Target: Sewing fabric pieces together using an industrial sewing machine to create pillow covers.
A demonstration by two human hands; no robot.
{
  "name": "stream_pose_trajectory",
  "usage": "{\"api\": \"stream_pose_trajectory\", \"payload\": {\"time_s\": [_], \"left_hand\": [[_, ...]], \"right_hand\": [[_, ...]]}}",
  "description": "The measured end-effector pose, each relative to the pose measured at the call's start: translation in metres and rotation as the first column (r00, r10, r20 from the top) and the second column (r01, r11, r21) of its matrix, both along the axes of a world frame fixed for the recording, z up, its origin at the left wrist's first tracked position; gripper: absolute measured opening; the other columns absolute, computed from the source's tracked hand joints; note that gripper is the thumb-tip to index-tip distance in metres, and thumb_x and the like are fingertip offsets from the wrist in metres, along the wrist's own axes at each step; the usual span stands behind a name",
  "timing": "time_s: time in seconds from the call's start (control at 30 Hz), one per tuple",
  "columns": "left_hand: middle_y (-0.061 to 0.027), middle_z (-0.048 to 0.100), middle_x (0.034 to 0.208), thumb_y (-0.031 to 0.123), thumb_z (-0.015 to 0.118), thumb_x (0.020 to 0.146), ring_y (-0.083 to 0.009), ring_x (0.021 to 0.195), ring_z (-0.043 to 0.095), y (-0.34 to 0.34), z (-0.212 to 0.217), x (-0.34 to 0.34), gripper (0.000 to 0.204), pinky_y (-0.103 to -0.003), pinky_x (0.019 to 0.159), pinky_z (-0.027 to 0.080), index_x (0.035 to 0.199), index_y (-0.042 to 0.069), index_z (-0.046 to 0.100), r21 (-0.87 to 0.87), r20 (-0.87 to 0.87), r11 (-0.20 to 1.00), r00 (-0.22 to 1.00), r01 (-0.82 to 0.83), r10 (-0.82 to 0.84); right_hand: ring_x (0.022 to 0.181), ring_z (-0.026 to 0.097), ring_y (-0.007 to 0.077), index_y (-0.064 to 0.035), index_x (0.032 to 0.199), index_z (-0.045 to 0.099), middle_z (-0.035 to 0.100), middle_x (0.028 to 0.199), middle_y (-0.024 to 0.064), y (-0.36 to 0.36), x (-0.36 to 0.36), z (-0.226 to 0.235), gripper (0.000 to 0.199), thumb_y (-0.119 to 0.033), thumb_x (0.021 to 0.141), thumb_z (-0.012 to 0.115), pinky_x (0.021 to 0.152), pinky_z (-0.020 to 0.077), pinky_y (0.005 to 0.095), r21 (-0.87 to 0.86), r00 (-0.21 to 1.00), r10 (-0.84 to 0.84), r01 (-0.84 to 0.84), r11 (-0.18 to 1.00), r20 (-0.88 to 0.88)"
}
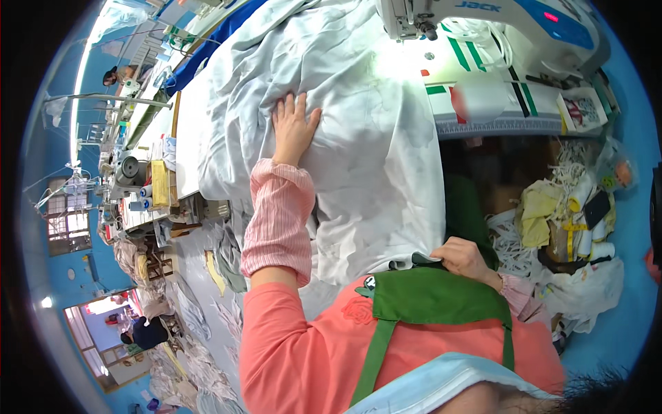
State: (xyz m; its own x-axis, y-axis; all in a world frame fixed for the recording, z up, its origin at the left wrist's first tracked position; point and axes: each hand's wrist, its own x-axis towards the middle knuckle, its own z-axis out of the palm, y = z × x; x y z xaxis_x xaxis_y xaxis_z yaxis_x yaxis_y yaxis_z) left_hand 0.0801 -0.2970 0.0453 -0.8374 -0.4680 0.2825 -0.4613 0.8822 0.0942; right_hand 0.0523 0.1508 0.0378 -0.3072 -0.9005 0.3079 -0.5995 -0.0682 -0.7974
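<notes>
A large piece of white cloth [372, 159] spreads over the sewing table and hangs down its front edge toward my lap. My left hand [295, 131] lies flat on the cloth with the fingers spread, among its wrinkles. Close to my green apron [441, 293], my right hand [463, 259] is closed on the cloth's lower edge, where a dark grey strip shows beside the fingers. The white head of a sewing machine [476, 14] stands over the cloth's far right part, its needle area brightly lit.
A ruler strip [503, 127] runs along the table's front edge, with a small box [583, 110] at its right end. Below right, a heap of cloth scraps [541, 207] holds white thread spools [583, 243]. Garments [183, 331] pile up at left; other people work farther off.
</notes>
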Motion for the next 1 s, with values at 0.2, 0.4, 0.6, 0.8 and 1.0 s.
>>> {"api": "stream_pose_trajectory", "payload": {"time_s": [0.2,0.4,0.6,0.8,1.0], "left_hand": [[-0.0224,0.055,0.119,0.027,0.056,0.088,-0.0403,0.109,0.052,-0.043,-0.003,-0.041,0.037,-0.046,0.094,0.040,0.117,0.004,0.057,-0.200,-0.146,0.974,0.980,0.105,-0.135],[-0.0178,0.058,0.103,0.017,0.057,0.085,-0.0362,0.092,0.055,-0.069,0.004,-0.080,0.023,-0.043,0.082,0.046,0.103,0.004,0.060,-0.182,-0.192,0.976,0.969,0.121,-0.156],[-0.0157,0.056,0.101,0.015,0.055,0.086,-0.0377,0.095,0.052,-0.093,0.007,-0.113,0.015,-0.044,0.083,0.045,0.097,0.005,0.058,-0.187,-0.217,0.979,0.968,0.083,-0.124],[-0.0145,0.057,0.096,0.018,0.056,0.084,-0.0371,0.091,0.054,-0.126,-0.002,-0.144,0.013,-0.047,0.079,0.045,0.088,0.006,0.053,-0.294,-0.193,0.956,0.979,0.006,-0.065],[-0.0157,0.060,0.088,0.020,0.057,0.082,-0.0378,0.082,0.058,-0.176,-0.010,-0.171,0.016,-0.050,0.071,0.048,0.084,0.005,0.051,-0.302,-0.246,0.952,0.968,-0.037,-0.041]], "right_hand": [[0.066,0.058,0.0255,-0.0022,0.086,0.064,0.062,0.075,0.0087,-0.021,-0.032,-0.004,0.028,0.010,0.061,0.059,0.057,0.0482,0.0342,0.029,0.999,-0.010,0.009,1.000,0.043],[0.067,0.058,0.0267,-0.0010,0.085,0.063,0.061,0.075,0.0104,-0.045,-0.062,-0.005,0.028,0.012,0.061,0.056,0.058,0.0479,0.0351,0.035,0.993,-0.027,0.023,0.999,0.114],[0.068,0.058,0.0290,0.0009,0.085,0.062,0.061,0.076,0.0122,-0.070,-0.085,-0.001,0.030,0.014,0.059,0.055,0.058,0.0474,0.0365,0.023,0.994,-0.064,0.062,0.998,0.091],[0.069,0.058,0.0289,0.0009,0.087,0.061,0.060,0.077,0.0123,-0.092,-0.109,0.008,0.027,0.014,0.064,0.056,0.059,0.0488,0.0363,0.035,0.990,-0.132,0.130,0.991,0.045],[0.069,0.057,0.0303,0.0016,0.087,0.060,0.060,0.078,0.0128,-0.119,-0.127,0.015,0.029,0.016,0.062,0.056,0.059,0.0474,0.0374,-0.016,0.988,-0.157,0.157,0.987,0.008]]}}
